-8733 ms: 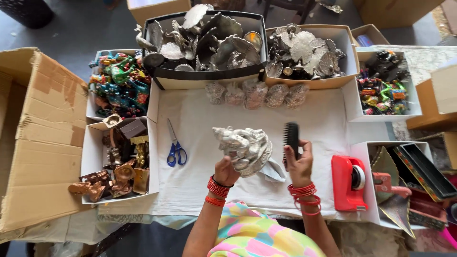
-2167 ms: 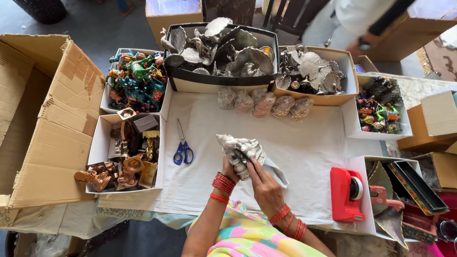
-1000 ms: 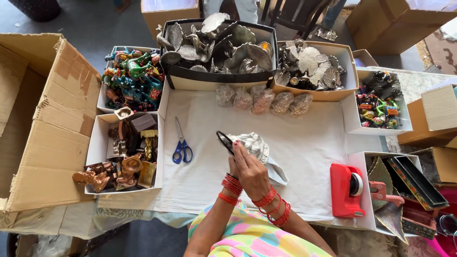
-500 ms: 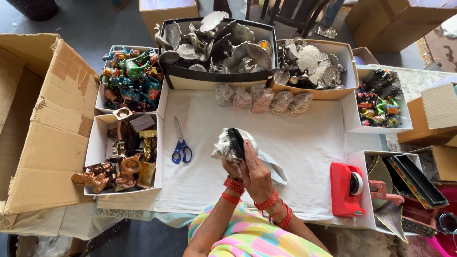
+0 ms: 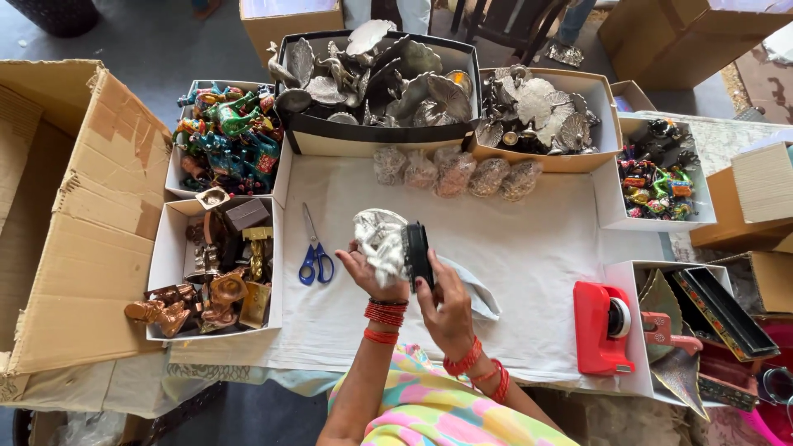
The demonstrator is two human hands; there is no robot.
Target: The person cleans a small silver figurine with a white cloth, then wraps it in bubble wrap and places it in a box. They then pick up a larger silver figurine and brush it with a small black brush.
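My left hand (image 5: 365,272) holds a silver metal ornament (image 5: 379,240) up over the white cloth (image 5: 512,248), near the table's front middle. My right hand (image 5: 443,304) grips a black brush (image 5: 417,252) and presses it against the ornament's right side. A pale cloth or plastic wrap (image 5: 479,293) lies on the table just below and right of my hands. Red bangles ring both wrists.
Blue-handled scissors (image 5: 314,252) lie left of my hands. A red tape dispenser (image 5: 601,328) sits at right. Boxes of silver ornaments (image 5: 380,74), coloured figurines (image 5: 227,136) and copper figurines (image 5: 206,281) ring the cloth. A big open carton (image 5: 66,206) stands at left. Several wrapped bundles (image 5: 454,172) lie at the back.
My right hand, earlier holding the brush clear to the right, has come onto the ornament and moves the brush across it. The ornament has turned in my left hand.
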